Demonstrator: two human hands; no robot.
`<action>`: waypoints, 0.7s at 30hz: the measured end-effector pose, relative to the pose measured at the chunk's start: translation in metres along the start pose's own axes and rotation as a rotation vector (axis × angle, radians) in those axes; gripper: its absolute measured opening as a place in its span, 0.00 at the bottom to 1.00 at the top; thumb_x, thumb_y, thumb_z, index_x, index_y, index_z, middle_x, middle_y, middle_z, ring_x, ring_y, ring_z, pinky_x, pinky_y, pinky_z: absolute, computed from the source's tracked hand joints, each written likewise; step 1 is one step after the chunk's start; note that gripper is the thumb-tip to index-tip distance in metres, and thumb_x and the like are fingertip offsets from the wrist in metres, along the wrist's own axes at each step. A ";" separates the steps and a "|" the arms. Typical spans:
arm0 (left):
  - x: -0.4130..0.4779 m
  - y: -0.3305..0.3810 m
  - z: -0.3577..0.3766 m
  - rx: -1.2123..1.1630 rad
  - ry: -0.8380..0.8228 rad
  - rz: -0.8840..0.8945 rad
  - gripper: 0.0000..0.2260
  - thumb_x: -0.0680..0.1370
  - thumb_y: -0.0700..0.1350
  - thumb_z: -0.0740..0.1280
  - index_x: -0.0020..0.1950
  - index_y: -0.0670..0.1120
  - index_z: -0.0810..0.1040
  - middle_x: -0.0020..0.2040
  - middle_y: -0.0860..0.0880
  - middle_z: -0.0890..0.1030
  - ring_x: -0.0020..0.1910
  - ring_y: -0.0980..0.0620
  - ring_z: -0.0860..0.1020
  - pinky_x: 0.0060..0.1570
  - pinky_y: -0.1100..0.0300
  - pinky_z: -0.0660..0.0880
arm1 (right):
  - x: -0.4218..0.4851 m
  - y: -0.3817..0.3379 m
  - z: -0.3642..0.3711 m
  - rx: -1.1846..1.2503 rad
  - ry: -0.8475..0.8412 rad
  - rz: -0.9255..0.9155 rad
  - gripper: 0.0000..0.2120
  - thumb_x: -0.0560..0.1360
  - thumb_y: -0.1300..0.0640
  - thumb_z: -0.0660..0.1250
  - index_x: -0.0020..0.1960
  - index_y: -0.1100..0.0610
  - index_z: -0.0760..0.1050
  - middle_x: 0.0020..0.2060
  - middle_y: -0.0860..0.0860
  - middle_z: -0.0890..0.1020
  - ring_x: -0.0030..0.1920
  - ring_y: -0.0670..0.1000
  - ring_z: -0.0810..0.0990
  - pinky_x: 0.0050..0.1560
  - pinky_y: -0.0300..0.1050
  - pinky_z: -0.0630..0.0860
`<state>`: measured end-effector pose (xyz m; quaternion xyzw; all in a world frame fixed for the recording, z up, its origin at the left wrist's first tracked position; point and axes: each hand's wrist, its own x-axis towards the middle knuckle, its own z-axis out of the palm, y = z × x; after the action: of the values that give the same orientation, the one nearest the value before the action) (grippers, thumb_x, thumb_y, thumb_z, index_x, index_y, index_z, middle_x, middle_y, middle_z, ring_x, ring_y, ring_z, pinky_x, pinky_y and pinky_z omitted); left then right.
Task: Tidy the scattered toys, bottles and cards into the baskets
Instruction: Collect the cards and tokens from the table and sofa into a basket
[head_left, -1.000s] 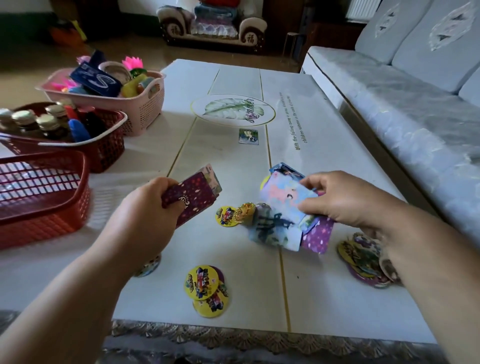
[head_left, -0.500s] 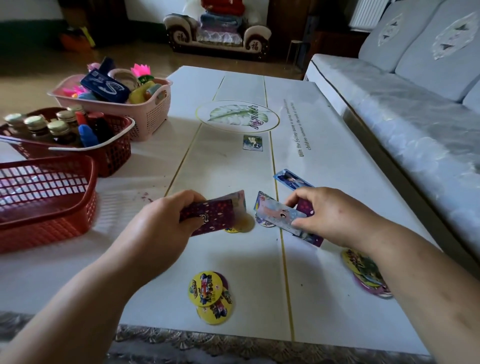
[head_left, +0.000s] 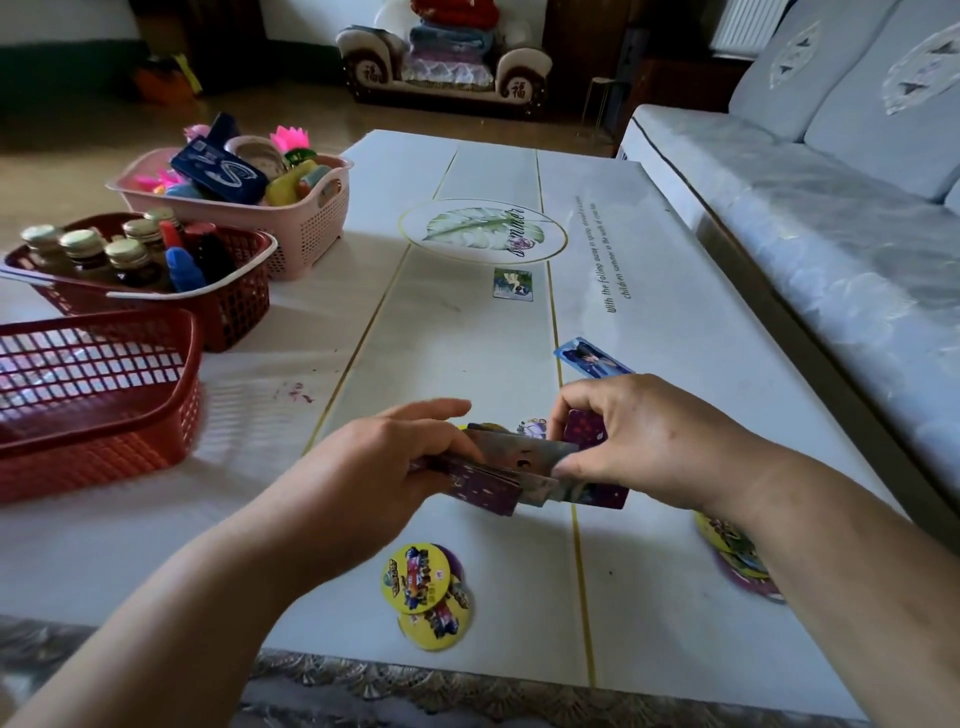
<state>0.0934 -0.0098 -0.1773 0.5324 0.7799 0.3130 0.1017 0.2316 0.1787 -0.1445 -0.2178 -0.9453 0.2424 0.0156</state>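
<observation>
Both hands meet over the middle of the white table (head_left: 649, 270). My left hand (head_left: 384, 457) and my right hand (head_left: 639, 441) hold one stack of purple-backed cards (head_left: 519, 467) between them. A blue card (head_left: 592, 358) lies just beyond my right hand, and a small picture card (head_left: 512, 283) lies farther away. Round yellow discs (head_left: 423, 587) sit near the front edge, with more round discs (head_left: 737, 561) partly hidden under my right forearm. An empty red basket (head_left: 104, 415) stands at the left.
Behind the empty basket a red basket (head_left: 228, 306) holds several capped bottles, and a pink basket (head_left: 306, 228) holds toys. A grey sofa (head_left: 831, 234) runs along the table's right side. A patterned cloth edge hangs at the table's front.
My two hands have come together. The cards that my right hand held now join the stack in my left hand, and both hands grip it.
</observation>
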 end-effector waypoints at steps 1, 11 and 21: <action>0.000 0.002 0.001 -0.002 -0.006 0.006 0.11 0.76 0.43 0.71 0.53 0.59 0.82 0.59 0.67 0.78 0.56 0.66 0.76 0.56 0.69 0.73 | -0.001 -0.004 0.000 0.007 -0.007 -0.024 0.08 0.67 0.53 0.75 0.42 0.46 0.77 0.33 0.38 0.80 0.31 0.38 0.75 0.32 0.36 0.72; 0.001 -0.008 -0.022 -0.324 0.212 -0.271 0.16 0.75 0.38 0.71 0.44 0.61 0.80 0.41 0.61 0.85 0.40 0.59 0.82 0.46 0.62 0.77 | 0.007 0.027 0.001 0.215 0.269 0.067 0.13 0.78 0.46 0.64 0.45 0.54 0.79 0.32 0.51 0.81 0.32 0.50 0.75 0.32 0.40 0.66; 0.000 -0.012 -0.021 -0.572 0.165 -0.427 0.12 0.76 0.34 0.68 0.49 0.51 0.82 0.44 0.49 0.86 0.49 0.43 0.83 0.56 0.46 0.78 | 0.007 0.028 -0.014 0.143 0.137 0.238 0.12 0.67 0.43 0.76 0.39 0.51 0.80 0.33 0.45 0.82 0.31 0.42 0.78 0.26 0.34 0.68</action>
<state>0.0744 -0.0207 -0.1681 0.2805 0.7600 0.5318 0.2465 0.2381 0.2101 -0.1458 -0.3427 -0.8899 0.2937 0.0665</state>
